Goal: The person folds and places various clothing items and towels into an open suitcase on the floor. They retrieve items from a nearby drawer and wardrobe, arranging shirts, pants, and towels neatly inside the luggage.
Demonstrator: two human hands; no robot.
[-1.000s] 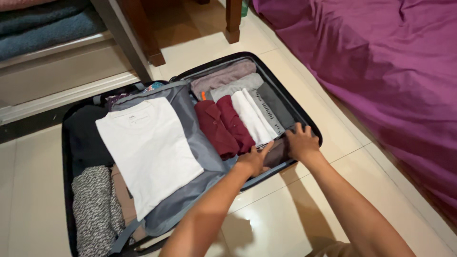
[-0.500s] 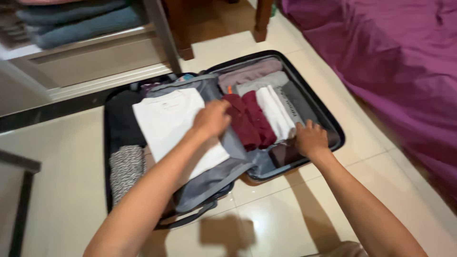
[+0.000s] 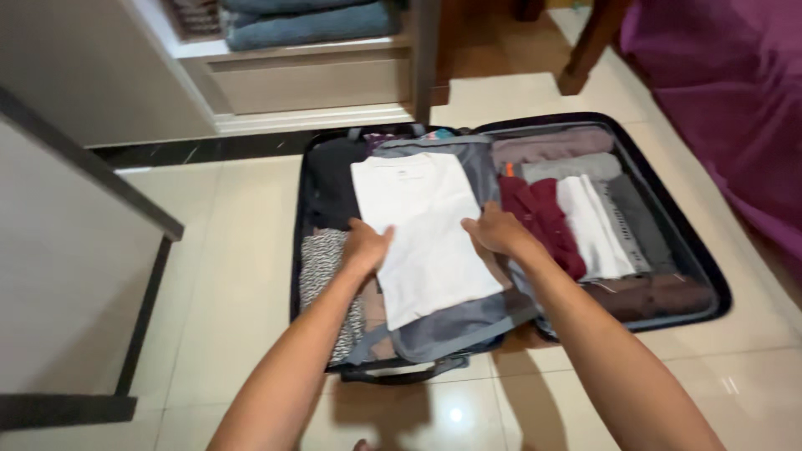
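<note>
Label: a small grey printed neck label [image 3: 402, 174] sits near the top edge of the folded white T-shirt [image 3: 426, 234].
Packages, signs, screens: none visible.

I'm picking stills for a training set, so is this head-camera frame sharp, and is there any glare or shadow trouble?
Head view: mostly sharp around the white t-shirt and both hands, left hand and right hand; small bright glare spots on the glossy floor tiles near the bottom; the arms cast a soft shadow there; the purple bedspread and the frame edges look a little soft.
</note>
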